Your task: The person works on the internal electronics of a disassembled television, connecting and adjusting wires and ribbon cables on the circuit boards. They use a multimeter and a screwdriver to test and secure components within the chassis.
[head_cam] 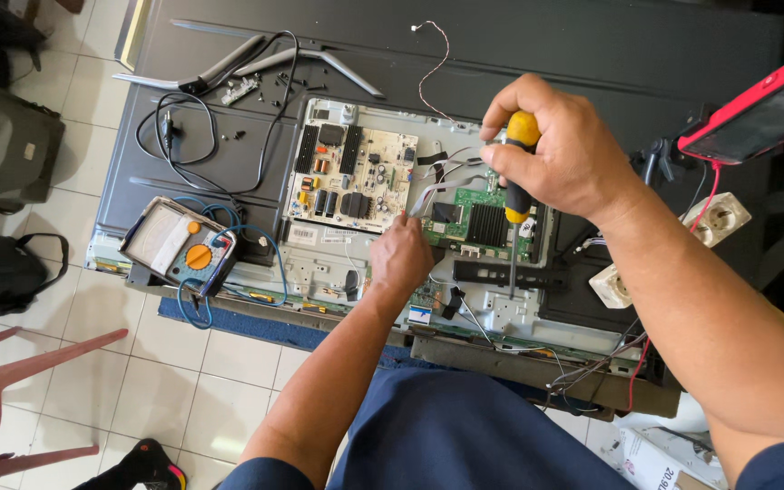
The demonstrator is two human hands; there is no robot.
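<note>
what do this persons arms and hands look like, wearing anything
Both arms are bare from hand to above the elbow. The left hand and right hand wear no gloves, rings or watch. Dark blue short sleeves show at the bottom edge.

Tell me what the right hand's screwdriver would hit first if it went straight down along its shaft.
The right hand holds the screwdriver tip-down; it would likely meet the black bracket below the green circuit board, though depth is unclear.

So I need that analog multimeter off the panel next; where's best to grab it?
Grip the multimeter across its two long sides, coming from above. It lies flat, face up, and blue leads coil around its near end, so a sideways approach would snag them.
</note>
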